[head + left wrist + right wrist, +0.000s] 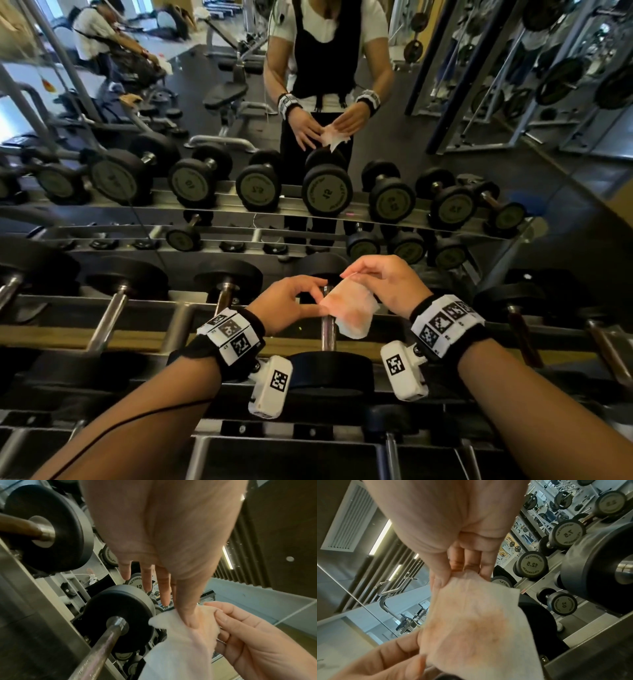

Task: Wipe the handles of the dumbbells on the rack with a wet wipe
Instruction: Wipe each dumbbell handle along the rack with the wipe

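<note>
A white wet wipe (pixel 352 310), stained orange-pink, hangs spread between both hands above the steel handle (pixel 328 330) of a black dumbbell (pixel 329 371) on the rack's top tier. My left hand (pixel 320 303) pinches the wipe's left edge with thumb and forefinger, its other fingers (pixel 147 580) straight. At the wipe's upper edge, my right hand (pixel 349 275) pinches it between thumb and fingertips. In the left wrist view the wipe (pixel 180 649) hangs just right of the handle (pixel 102 642), not touching it. In the right wrist view the wipe (pixel 471 615) fills the middle, held by the right hand (pixel 453 574).
More black dumbbells (pixel 226 287) lie side by side on the rack rail (pixel 102 337), left and right of the one below my hands. A mirror (pixel 445 137) behind the rack reflects the dumbbells, a person with the wipe, benches and another person far left.
</note>
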`<act>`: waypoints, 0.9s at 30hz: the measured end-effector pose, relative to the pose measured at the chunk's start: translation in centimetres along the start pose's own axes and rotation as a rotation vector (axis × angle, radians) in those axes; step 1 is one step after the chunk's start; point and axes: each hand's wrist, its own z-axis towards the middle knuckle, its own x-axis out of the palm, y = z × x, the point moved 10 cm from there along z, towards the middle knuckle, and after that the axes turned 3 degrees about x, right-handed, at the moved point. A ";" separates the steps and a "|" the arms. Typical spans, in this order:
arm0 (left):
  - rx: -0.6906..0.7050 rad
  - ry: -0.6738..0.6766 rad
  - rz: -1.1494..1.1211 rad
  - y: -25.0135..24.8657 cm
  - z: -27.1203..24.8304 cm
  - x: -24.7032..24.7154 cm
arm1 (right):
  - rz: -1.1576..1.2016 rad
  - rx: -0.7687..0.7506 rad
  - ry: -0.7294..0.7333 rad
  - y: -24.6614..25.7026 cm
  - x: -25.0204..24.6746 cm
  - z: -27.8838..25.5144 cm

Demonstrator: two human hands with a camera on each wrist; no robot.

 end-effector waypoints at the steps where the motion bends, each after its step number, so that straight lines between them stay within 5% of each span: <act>1: 0.010 0.010 -0.028 -0.1 0.0 -0.1 | 0.015 0.007 -0.014 0.0 -0.2 0.1; 9: 0.094 0.052 -0.164 -1.8 -0.3 -0.6 | 0.121 0.026 -0.053 1.0 -0.1 0.5; 19: -0.039 0.093 -0.175 -1.0 -1.2 -0.3 | 0.067 0.064 -0.078 1.0 0.2 0.1; 24: -0.105 -0.046 -0.228 0.0 -1.2 -0.8 | 0.075 0.061 -0.071 1.5 0.3 -0.2; 27: -0.171 -0.133 -0.345 1.0 -1.5 -1.2 | 0.351 0.165 -0.174 -0.2 0.1 -0.5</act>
